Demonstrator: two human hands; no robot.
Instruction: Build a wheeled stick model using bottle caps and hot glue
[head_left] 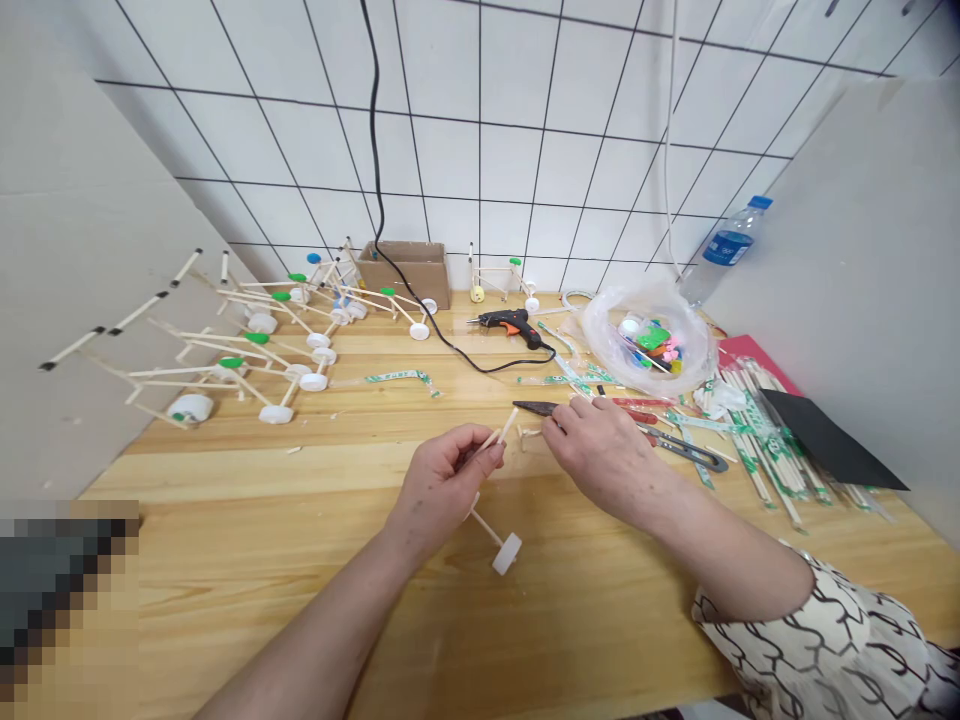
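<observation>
Thin wooden sticks [509, 425] stick up from between the thumb and fingers of my left hand [448, 482]. Below that hand, a stick ends in a white wheel [507, 554] low over the table. My right hand [600, 455] lies over the tools at the centre right, its fingers bent down at the dark pointed jaws of the pliers [534, 408]; whether it grips them is hidden. Short stick pieces [529, 434] lie just left of its fingertips. Grey-handled scissors [686, 450] lie right of this hand.
Several stick models with white wheels [276, 413] stand at the left. Behind are a cardboard box [409, 275], a black glue gun [514, 325] with its cord and a plastic bag of coloured pieces [649, 340]. A bottle [727, 248], wrapped sticks [765, 440] and black card [832, 440] are right.
</observation>
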